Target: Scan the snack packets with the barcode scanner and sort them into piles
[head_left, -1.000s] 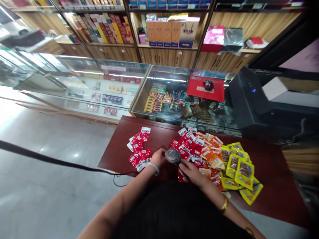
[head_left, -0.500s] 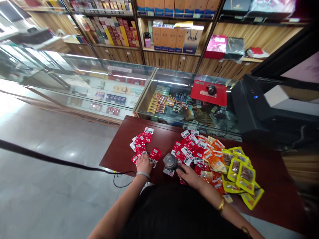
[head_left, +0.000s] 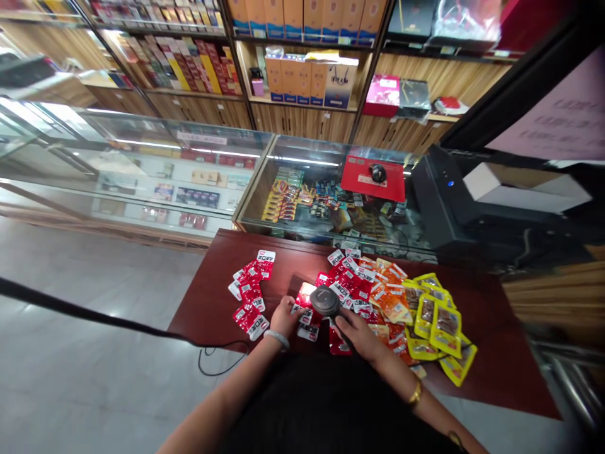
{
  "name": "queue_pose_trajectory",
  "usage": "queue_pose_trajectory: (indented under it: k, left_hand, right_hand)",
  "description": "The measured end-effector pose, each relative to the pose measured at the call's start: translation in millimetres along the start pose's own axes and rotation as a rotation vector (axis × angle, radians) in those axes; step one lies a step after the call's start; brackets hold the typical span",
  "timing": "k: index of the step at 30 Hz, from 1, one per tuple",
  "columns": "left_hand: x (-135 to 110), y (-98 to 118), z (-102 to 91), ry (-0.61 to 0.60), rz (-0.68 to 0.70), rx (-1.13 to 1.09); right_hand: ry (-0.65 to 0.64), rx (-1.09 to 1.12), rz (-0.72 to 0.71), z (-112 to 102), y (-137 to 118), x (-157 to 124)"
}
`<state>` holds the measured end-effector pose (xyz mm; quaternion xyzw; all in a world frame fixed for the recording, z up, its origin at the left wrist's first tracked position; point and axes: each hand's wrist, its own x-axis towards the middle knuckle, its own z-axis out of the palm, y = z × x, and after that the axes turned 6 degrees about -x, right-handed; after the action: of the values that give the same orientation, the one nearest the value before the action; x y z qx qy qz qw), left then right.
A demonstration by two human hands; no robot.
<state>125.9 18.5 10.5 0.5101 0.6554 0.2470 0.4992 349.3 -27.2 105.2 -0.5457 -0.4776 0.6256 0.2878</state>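
Note:
My right hand [head_left: 358, 333] grips a dark handheld barcode scanner [head_left: 325, 301], whose light falls on a red snack packet [head_left: 305, 292]. My left hand [head_left: 284, 317] pinches that lit packet by its near edge, just left of the scanner head. More red and white packets [head_left: 251, 321] lie in a loose group to the left of my left hand. Beyond the scanner is a larger heap of red packets [head_left: 352, 277]. Orange packets [head_left: 392, 296] and yellow packets [head_left: 447, 325] spread to the right of it.
The packets lie on a dark red-brown table [head_left: 203, 284]. Against its far side stands a glass display case [head_left: 302, 221] with a red mat [head_left: 373, 178] on top. At the right is a black machine [head_left: 444, 195] with an open white box [head_left: 520, 189]. A black cable [head_left: 118, 321] crosses at left.
My left hand has left the left group and taken a red packet, which is now under the scanner. The scanner's light now shines on it. The view has shifted right.

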Motion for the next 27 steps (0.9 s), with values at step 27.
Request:
queue_pose_trajectory:
  k: [27]
  left_hand:
    - [-44,-46,-72.1,0.269,-0.432,0.335]
  right_hand:
    - [-0.115,-0.310,-0.075,3,10,18]
